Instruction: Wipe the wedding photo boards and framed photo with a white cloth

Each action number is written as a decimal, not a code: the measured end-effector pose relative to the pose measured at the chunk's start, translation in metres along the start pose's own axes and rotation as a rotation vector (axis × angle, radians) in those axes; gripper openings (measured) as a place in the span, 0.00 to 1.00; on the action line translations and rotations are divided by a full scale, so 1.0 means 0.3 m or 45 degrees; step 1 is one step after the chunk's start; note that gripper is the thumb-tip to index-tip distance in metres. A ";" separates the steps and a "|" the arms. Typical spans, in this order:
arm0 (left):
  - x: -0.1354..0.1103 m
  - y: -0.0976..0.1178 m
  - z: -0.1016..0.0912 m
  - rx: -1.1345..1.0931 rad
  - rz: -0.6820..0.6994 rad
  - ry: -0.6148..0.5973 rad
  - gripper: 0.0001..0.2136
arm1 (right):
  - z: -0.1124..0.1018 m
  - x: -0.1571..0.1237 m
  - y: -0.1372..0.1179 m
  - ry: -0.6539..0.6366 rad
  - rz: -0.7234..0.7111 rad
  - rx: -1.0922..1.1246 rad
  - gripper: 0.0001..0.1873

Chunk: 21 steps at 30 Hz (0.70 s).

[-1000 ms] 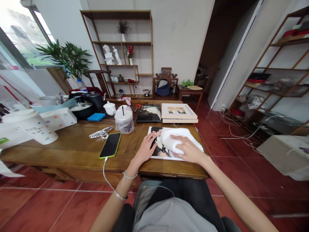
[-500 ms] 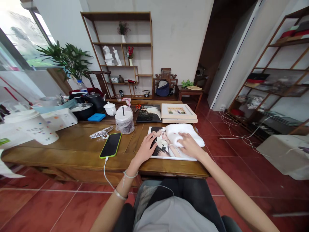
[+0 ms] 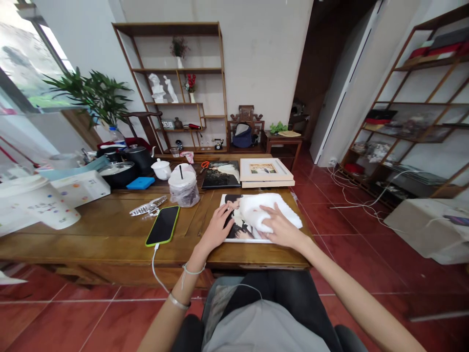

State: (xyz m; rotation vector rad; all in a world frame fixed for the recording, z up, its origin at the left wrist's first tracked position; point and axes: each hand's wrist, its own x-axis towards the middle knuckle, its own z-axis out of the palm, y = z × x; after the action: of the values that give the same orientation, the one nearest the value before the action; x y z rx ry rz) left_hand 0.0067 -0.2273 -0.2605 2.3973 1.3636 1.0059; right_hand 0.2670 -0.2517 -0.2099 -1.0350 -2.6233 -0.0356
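A photo print or panel (image 3: 239,231) of a couple lies flat near the table's front edge. My left hand (image 3: 217,229) rests on its left side with the fingers stretched out and apart, holding nothing. On the photo's right part lies a fluffy white towel (image 3: 253,209), bunched at its left end. My right hand (image 3: 283,230) grips that bunched end and presses it onto the print, the index finger lying along the top. The towel hides the right side of the picture, and some right-hand fingertips sink out of sight in it.
Behind the photo are stacked pale frames (image 3: 288,172), a dark album-like panel (image 3: 220,181) and orange-handled scissors (image 3: 205,165). To the left stand a bagged drink cup (image 3: 183,183), a charging phone (image 3: 163,226), a silvery clip-like item (image 3: 148,207) and a white teapot (image 3: 161,169).
My right hand has moved left with the towel's bunched end, which now covers more of the picture's middle. My left hand stays on the photo. The whole view has shifted slightly.
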 end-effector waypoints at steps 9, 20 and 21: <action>-0.001 0.005 -0.002 -0.012 -0.020 0.007 0.20 | 0.014 0.087 0.197 0.067 0.157 -0.073 0.08; -0.001 0.010 0.001 -0.029 -0.013 0.012 0.20 | -0.025 -0.044 -0.042 -0.036 -0.030 0.026 0.15; -0.001 0.010 0.000 -0.032 -0.013 0.011 0.20 | -0.031 -0.057 -0.072 -0.043 -0.069 0.047 0.16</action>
State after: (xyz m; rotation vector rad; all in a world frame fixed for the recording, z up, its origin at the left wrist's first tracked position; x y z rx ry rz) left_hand 0.0087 -0.2292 -0.2591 2.3679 1.3566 1.0263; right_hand 0.2670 -0.2802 -0.2044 -0.9606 -2.6714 0.0178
